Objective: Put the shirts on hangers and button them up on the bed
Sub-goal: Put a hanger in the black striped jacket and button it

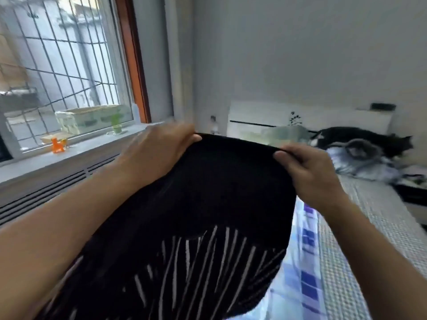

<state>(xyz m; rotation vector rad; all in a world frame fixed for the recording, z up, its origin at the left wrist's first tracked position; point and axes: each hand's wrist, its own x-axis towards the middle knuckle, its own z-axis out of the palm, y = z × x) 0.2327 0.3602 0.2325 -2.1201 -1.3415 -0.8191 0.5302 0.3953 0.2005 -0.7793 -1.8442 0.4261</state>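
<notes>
you held the shirt [203,199] stretched between both hands, left hand [159,146] and right hand [307,167] each pinching its far edge, its length running back toward you above the bed [369,227].

The black shirt [208,192] was matt cloth with pale woven stripes. The bed cover [369,227] looked a rough, waffle-textured fabric. The window frame [134,61] seemed reddish wood, its grille [57,54] metal.
</notes>
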